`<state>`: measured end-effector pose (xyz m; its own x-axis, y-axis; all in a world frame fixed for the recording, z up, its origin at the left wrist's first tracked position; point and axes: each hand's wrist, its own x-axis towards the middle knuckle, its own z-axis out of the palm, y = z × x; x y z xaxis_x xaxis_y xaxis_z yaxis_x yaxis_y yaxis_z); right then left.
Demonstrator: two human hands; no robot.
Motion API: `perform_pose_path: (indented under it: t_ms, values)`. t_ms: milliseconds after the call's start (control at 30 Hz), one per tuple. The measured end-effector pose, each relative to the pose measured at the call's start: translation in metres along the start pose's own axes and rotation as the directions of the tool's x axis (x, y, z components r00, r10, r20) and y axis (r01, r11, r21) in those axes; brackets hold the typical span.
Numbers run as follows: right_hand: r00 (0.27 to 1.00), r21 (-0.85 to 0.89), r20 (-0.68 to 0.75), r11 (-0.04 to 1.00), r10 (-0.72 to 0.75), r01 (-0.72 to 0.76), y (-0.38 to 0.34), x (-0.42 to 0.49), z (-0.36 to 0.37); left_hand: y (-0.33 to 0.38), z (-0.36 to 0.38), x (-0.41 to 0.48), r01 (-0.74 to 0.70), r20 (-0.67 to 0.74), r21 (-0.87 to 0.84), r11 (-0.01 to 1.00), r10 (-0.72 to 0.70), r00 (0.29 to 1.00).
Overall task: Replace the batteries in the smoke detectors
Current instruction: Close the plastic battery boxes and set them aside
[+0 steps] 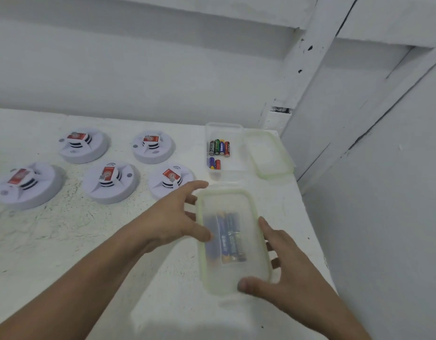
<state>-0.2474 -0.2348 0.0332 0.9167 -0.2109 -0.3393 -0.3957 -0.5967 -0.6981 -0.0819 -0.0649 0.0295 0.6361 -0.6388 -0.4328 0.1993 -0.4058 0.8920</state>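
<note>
Five white round smoke detectors with red labels lie on the white table: two at the back [84, 145] [153, 146] and three nearer [25, 184] [111, 181] [171, 180]. A clear lidded box [232, 241] with a green-rimmed lid stands in front of me, and blue batteries [228, 238] show through it. My left hand [180, 214] holds its left side, thumb on the lid. At the right rim my right hand [285, 261] grips it, thumb on the near corner.
An open clear box [236, 146] behind the lidded one holds several mixed batteries [219, 148]. Its green-rimmed lid [268, 153] lies to its right, near the table's right edge. White walls close in at the back and right.
</note>
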Motion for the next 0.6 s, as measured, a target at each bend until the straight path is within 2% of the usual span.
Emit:
perform_pose_path:
  t_ms: [100, 300, 467, 600]
  values:
    - [0.995, -0.13, 0.096, 0.991, 0.025, -0.012, 0.001, -0.013, 0.004, 0.004, -0.003, 0.004, 0.012, 0.091, 0.055, 0.998, -0.017, 0.996]
    - [0.997, -0.18, -0.05, 0.982, -0.061, 0.051, 0.01, -0.017, 0.018, 0.004, -0.009, 0.012, -0.002, 0.223, 0.19, 0.982, -0.041, 0.974]
    - [0.996, -0.177, -0.056, 0.982, -0.071, 0.06, 0.015, -0.011, 0.023, 0.001, -0.013, 0.019, 0.004, 0.286, 0.085, 0.996, -0.028, 0.958]
    - [0.93, -0.356, -0.233, 0.915, -0.283, 0.189, 0.024, -0.001, 0.033, -0.007, -0.009, 0.022, 0.039, 0.254, -0.011, 0.999, -0.035, 0.967]
